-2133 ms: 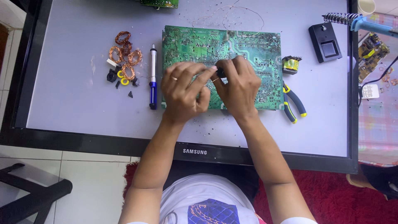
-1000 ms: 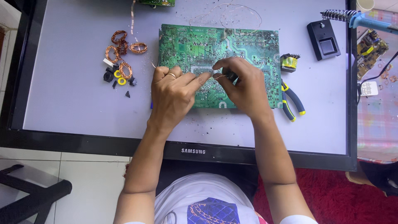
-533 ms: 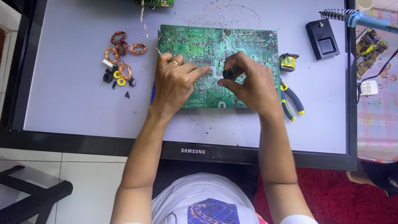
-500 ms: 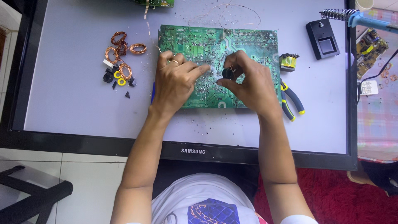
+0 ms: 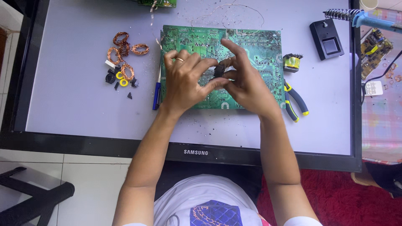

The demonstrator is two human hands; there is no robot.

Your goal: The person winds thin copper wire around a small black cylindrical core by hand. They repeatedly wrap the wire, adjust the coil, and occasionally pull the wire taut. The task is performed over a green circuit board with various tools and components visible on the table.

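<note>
Black component point(image 5: 218, 70), small and dark, is sitting pinched between both hands above the middle of the green circuit board point(image 5: 255, 46); its exact kind is too small to tell.

Left to right across the flat screen panel point(image 5: 63, 113) serving as work surface:
- Copper wire coils point(image 5: 123, 52) are lying in a loose cluster near the left side, with yellow rings point(image 5: 122, 78) and small black bits just below them.
- Blue pen point(image 5: 157, 90) is lying along the board's left edge, partly under the left wrist.
- Left hand point(image 5: 184, 81), ring on one finger, is curling over the board, thumb and fingertips closing on the component's left side.
- Right hand point(image 5: 247, 81) is gripping the same component from the right, fingers closed tight, index finger raised.
- Yellow transformer point(image 5: 292, 62) is standing just beside the board's right edge.
- Pliers point(image 5: 295, 102) with blue-and-yellow handles are lying below it, near the right wrist.
- Black stand point(image 5: 326, 39) and soldering iron point(image 5: 368, 19) are resting at the far right.
</note>
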